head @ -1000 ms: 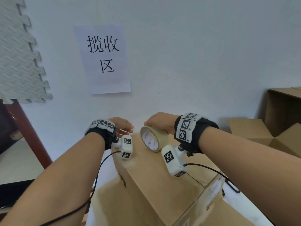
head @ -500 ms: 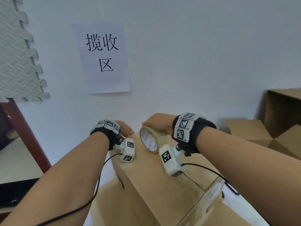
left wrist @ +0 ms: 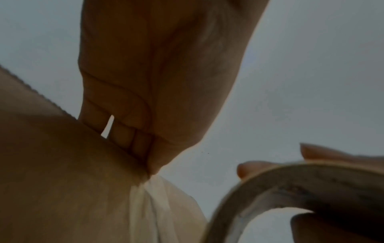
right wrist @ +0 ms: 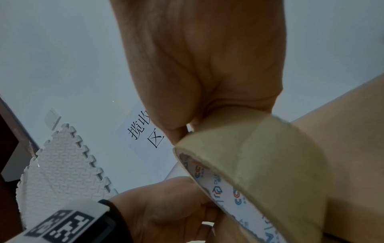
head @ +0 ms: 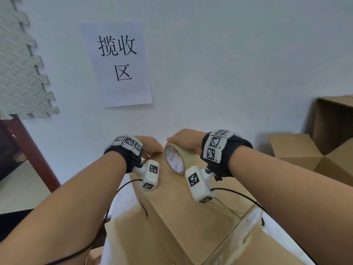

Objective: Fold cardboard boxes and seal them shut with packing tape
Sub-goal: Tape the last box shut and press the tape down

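A closed cardboard box (head: 187,213) stands tilted in front of me, its top flaps meeting in a seam. My left hand (head: 150,148) is at the box's far edge: the fingers (left wrist: 122,133) hook down behind the edge and the thumb presses a clear strip of tape (left wrist: 149,205) onto the top. My right hand (head: 185,142) grips a beige roll of packing tape (head: 178,159) from above, held upright over the box's far end, right beside the left hand. The roll (right wrist: 259,164) shows its printed white core. Most of my right fingertips are hidden behind the roll.
Open cardboard boxes (head: 324,155) stand at the right. Flat cardboard (head: 124,236) lies under the box. A paper sign (head: 118,62) and a grey foam mat (head: 19,64) hang on the wall ahead. Dark wooden furniture (head: 34,159) is at the left.
My left hand has slid a little to the right along the box's far edge, closer to the tape roll. The right hand and roll have stayed almost in place.
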A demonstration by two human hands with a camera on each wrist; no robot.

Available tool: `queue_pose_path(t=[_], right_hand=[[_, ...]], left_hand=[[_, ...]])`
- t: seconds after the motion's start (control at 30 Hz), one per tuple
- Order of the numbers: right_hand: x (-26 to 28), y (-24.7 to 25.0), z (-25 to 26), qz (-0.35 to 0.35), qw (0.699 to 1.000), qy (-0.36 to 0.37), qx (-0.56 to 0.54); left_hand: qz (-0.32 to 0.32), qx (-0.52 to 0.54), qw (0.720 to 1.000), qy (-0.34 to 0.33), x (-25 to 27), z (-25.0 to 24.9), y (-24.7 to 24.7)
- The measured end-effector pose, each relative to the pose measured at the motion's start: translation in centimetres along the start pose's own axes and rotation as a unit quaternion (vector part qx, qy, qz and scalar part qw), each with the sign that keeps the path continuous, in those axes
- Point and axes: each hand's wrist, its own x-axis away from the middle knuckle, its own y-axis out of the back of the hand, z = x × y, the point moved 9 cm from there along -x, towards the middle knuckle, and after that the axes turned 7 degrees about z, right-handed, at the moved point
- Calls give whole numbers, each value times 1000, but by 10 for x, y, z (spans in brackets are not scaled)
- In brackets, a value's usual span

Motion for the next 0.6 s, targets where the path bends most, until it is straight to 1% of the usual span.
queue_pose_path(t=[0.17,0.3,0.37,0.43,0.5,0.6], right_hand=[[2,1,-2,-14,1000,1,7],[6,0,0,-10,1000,7,14],[9,-2,2,-3,999,14,29],[10,-3,4,4,999,16,40],[9,-4,4,6,999,17,40],[4,-6,0,12,999,21,31]], left_hand=[[33,-23,999,2,12,3,-6],[21,-18,999,-33,18,0,-15],[29,-11,999,-38,16,3,-17],[37,26,999,-14,13,9,-16],[26,56,998,23,12,16,-12],[37,90,994,48,13,16,-14]])
